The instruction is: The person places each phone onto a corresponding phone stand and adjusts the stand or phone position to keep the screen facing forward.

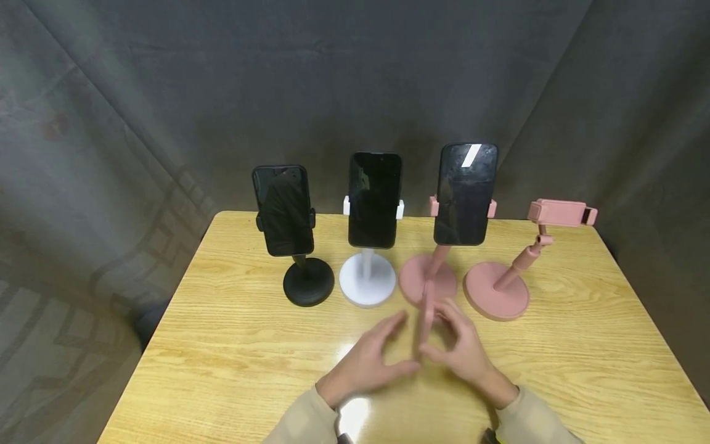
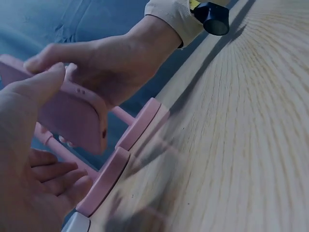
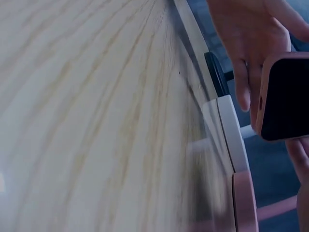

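Edge-on in the head view, a phone in a pink case [image 1: 426, 317] is raised above the table. My right hand [image 1: 466, 351] grips it from the right, thumb and fingers on its edges. Its dark screen [image 3: 289, 96] shows in the right wrist view. On the other side my left hand [image 1: 374, 364] is spread, fingers apart from the phone. In the left wrist view the left thumb overlaps the pink case [image 2: 72, 116]; whether it touches, I cannot tell. Just behind stands a pink phone stand [image 1: 428, 280] clamping a dark phone [image 1: 466, 194].
Left of that stand, a white stand [image 1: 367, 280] and a black stand [image 1: 308, 282] each hold a dark phone upright. At right is another pink stand [image 1: 497, 291], its clamp [image 1: 561, 213] without a phone. A dark grey curtain [image 1: 344, 80] hangs behind the wooden table [image 1: 233, 333].
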The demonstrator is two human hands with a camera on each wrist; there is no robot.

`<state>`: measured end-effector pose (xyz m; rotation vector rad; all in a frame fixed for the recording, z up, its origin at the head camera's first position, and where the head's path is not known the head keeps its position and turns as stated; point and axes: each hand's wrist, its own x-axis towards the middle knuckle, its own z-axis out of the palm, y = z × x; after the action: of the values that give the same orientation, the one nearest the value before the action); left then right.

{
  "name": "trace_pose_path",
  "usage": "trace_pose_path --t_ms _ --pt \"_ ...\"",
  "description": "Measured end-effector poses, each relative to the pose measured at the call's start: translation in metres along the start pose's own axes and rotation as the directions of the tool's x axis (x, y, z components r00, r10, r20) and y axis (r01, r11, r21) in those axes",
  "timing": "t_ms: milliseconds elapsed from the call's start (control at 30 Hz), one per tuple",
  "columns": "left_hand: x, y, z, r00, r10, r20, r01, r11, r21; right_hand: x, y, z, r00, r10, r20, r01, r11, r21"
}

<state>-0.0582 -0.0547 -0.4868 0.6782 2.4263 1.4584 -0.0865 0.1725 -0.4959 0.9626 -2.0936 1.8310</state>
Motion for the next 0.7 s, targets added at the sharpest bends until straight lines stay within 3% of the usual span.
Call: trace_pose_path --t_ms 200,400,467,600,700 --pt "0.002 -0.007 -0.004 0.998 0.044 0.05 -0.034 0.982 -0.184 0.002 0.0 0.003 0.997 -0.079 0.007 0.079 0.997 0.026" --pt "0.002 -0.01 -0.007 0.993 0.066 0.102 -0.022 0.924 -0.381 0.005 -0.003 0.007 0.993 -0.118 0.017 0.116 0.99 0.079" --pt "0.001 -0.01 -0.008 0.992 0.06 0.113 -0.011 0.917 -0.398 0.005 -0.003 0.008 0.993 -0.117 0.025 0.115 0.99 0.087" --pt "0.0 -0.009 -0.008 0.992 0.045 0.115 0.003 0.922 -0.388 0.005 -0.003 0.01 0.992 -0.129 0.013 0.128 0.991 0.041" --pt "0.0 -0.008 -0.008 0.994 0.045 0.102 -0.004 0.927 -0.375 0.005 -0.003 0.012 0.989 -0.146 0.003 0.145 0.987 0.061"
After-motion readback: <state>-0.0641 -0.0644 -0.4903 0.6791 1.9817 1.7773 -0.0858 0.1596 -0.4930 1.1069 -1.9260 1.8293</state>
